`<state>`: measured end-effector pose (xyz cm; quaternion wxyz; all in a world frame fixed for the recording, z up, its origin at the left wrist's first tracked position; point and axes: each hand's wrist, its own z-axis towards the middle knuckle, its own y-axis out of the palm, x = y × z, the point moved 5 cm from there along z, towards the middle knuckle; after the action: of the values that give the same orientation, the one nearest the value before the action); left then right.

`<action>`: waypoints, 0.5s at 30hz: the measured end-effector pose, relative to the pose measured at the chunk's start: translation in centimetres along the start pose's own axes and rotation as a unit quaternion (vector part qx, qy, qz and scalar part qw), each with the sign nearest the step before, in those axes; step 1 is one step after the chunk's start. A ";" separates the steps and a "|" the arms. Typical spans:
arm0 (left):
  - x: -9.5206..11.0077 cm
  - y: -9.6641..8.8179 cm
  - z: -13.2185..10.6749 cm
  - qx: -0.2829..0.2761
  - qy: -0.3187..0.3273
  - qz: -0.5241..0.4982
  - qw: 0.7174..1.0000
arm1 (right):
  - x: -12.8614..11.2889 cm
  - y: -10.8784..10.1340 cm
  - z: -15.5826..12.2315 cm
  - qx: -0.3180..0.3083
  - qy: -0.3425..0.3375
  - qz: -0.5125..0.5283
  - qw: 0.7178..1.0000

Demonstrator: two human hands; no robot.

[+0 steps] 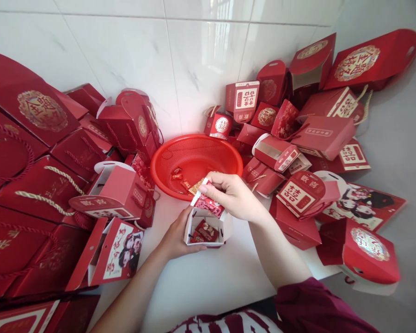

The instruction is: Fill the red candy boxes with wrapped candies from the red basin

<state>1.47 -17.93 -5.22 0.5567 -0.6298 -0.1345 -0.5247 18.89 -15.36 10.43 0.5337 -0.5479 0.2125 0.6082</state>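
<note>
Right grip (234,196) pinches a red-patterned, white-edged packet (209,204).

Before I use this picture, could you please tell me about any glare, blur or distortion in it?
Head view, top: pale glare on the tiled wall; head view, upper right corner: the outermost red box looks stretched, its far end soft; head view, centre: the packet looks sharper.

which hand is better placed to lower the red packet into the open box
Probably the right hand: it pinches the red packet over the opening of the open box. The left hand is occupied, holding that box at its left side.
</note>
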 end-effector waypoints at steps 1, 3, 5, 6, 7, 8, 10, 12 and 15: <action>0.0 0.0 0.0 -0.001 0.000 -0.001 1.000 | 0.0 0.0 0.0 0.000 -0.001 -0.006 1.000; 0.2 0.0 0.1 -0.001 0.002 -0.005 1.000 | -0.1 0.0 0.0 0.000 -0.004 -0.018 1.000; 0.3 -0.1 0.1 -0.001 0.001 -0.008 1.000 | -0.1 0.0 0.1 0.001 -0.008 -0.029 1.000; 0.3 -0.1 0.1 -0.002 0.000 -0.009 1.000 | -0.1 0.0 0.0 0.002 -0.009 -0.032 0.999; 0.3 -0.1 0.1 -0.001 -0.002 -0.009 1.000 | -0.2 0.0 0.0 0.003 -0.011 -0.035 0.999; 0.3 -0.1 0.1 0.000 -0.003 -0.009 1.000 | -0.2 0.0 0.0 0.004 -0.012 -0.036 0.999; 0.3 -0.1 0.1 0.008 -0.005 -0.010 1.000 | -0.3 0.0 0.0 0.005 -0.014 -0.036 0.999; 0.2 -0.1 0.1 0.013 -0.003 -0.015 1.000 | -0.3 0.0 0.0 0.005 -0.017 -0.036 0.999; 0.1 -0.1 0.1 0.011 0.001 -0.018 1.000 | -0.3 0.0 0.0 0.002 -0.015 -0.037 0.999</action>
<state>1.49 -17.91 -5.07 0.5540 -0.6205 -0.1510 -0.5341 18.86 -15.53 10.69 0.5600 -0.5449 0.1852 0.5960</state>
